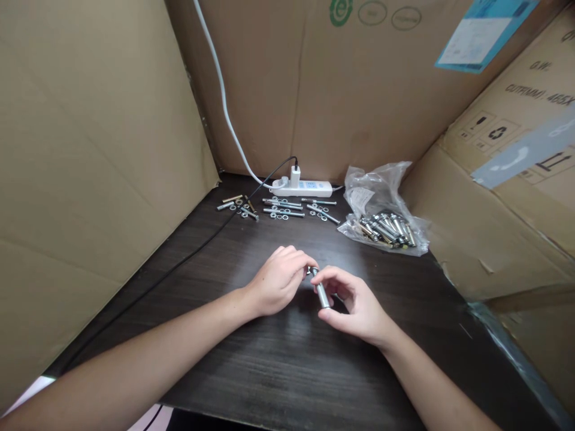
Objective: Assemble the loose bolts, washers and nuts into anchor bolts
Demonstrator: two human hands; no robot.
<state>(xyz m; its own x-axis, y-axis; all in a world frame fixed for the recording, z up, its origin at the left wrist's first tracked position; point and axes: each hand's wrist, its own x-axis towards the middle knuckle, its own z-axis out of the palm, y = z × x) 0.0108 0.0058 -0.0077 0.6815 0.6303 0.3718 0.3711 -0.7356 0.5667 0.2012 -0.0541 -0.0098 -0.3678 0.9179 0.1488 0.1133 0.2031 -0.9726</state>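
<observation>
Cardboard box [476,245]: "G.W.", "465X". Left hand [279,280], right hand [359,308] on metal bolt [323,296].

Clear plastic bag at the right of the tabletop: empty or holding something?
Holding something: a pile of metal bolts shows through the lower part of the bag. Whether its mouth is open, I cannot tell.

The left hand [279,281] and right hand [362,308] are bare, with slim fingers [336,273]. The left forearm [157,356] and right forearm [433,377] are bare too, out to the near edge. A dark patch [202,422] at the near edge may be clothing; too little shows to tell.
</observation>
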